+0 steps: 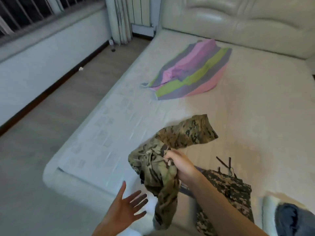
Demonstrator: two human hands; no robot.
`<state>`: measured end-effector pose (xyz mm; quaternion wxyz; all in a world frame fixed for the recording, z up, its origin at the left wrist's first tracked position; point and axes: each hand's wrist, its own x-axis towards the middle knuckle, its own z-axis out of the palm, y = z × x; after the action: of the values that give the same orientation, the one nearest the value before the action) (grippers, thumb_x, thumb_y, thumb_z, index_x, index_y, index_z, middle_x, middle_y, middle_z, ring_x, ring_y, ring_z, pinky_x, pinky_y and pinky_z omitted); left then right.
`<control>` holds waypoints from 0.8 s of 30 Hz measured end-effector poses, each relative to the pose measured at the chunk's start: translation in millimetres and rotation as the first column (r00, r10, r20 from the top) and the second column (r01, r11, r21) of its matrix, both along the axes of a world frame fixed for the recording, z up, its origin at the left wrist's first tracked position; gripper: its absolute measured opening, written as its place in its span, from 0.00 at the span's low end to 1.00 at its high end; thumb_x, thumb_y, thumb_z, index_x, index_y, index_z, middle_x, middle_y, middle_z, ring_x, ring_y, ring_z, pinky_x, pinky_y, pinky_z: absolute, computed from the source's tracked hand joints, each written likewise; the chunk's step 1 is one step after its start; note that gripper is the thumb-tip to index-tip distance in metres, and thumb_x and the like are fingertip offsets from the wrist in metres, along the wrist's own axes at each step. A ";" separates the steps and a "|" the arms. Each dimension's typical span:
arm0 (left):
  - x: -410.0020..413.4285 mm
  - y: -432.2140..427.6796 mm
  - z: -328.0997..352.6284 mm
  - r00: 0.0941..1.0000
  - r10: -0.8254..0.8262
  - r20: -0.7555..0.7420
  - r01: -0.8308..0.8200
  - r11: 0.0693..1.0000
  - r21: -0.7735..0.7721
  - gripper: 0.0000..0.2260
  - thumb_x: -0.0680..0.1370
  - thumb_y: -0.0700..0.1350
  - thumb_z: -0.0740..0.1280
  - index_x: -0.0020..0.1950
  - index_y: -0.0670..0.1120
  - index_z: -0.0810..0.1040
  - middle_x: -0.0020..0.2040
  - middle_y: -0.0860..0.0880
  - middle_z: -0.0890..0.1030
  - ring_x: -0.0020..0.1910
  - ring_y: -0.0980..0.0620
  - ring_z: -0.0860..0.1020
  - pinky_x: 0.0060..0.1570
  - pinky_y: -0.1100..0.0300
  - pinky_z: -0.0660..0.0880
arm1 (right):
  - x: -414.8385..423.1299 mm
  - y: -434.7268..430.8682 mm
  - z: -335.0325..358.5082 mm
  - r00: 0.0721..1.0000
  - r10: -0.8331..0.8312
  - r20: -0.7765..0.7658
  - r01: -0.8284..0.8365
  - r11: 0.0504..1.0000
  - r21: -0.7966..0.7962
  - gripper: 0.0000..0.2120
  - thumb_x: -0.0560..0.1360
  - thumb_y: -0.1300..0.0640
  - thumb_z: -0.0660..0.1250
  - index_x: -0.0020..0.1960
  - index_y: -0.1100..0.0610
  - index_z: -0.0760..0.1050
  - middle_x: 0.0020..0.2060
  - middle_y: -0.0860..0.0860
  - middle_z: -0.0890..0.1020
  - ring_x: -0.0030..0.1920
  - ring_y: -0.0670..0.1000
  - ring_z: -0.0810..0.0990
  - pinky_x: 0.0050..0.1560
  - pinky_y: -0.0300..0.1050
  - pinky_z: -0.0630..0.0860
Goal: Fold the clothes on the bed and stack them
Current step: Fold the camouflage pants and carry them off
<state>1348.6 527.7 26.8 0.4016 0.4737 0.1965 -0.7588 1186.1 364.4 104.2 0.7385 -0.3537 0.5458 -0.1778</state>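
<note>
Head camera looks down the bed (pixel 105 126); the right hand (pixel 181 166) clutches a bunched camouflage garment (pixel 158 171), raised so one end hangs free, likely to shake it out for folding; the left hand (pixel 129 206) is spread flat and empty below, seemingly ready to catch a hem; a darker camouflage piece (pixel 228 189) lies at the near edge; a striped cloth (pixel 192 72) lies further up the bed, unfolded.

A green and brown camo garment (pixel 172 150) is bunched up in the lower middle, gripped by the right hand (pixel 180 166), with one end lying on the bed (pixel 255 99). A darker camo garment (pixel 228 189) lies at the lower right. A pink, green and grey striped cloth (pixel 192 72) lies spread out in the upper middle.
</note>
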 end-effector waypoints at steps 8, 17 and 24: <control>-62.0 -68.8 37.4 0.894 0.186 -0.409 -0.300 0.924 -0.236 0.33 0.73 0.64 0.63 0.69 0.42 0.73 0.65 0.36 0.75 0.65 0.35 0.73 0.62 0.40 0.70 | -55.7 33.4 131.4 0.982 0.122 0.145 -0.065 0.936 -0.347 0.15 0.69 0.62 0.63 0.52 0.56 0.82 0.48 0.58 0.84 0.47 0.56 0.84 0.40 0.43 0.79; -14.3 -136.4 211.6 0.937 0.257 0.236 -0.040 0.750 -0.660 0.19 0.70 0.46 0.71 0.59 0.40 0.79 0.45 0.43 0.85 0.40 0.48 0.84 0.38 0.57 0.81 | -172.0 37.8 166.9 0.705 0.488 -0.516 -0.654 0.728 -0.205 0.14 0.74 0.67 0.65 0.59 0.60 0.74 0.57 0.58 0.78 0.50 0.47 0.76 0.52 0.42 0.74; -54.9 -116.4 334.5 0.869 -0.164 0.467 0.487 0.447 -0.750 0.23 0.47 0.42 0.79 0.42 0.41 0.86 0.41 0.42 0.85 0.38 0.46 0.83 0.39 0.57 0.80 | -142.9 -10.7 237.9 0.957 0.144 -0.251 -0.283 0.645 -0.710 0.42 0.63 0.38 0.74 0.72 0.42 0.59 0.70 0.40 0.64 0.70 0.41 0.62 0.68 0.44 0.62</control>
<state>1293.7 411.2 361.2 0.4508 0.3633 -0.3654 -0.7289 1043.2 353.8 342.2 0.4979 -0.6977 0.4426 -0.2634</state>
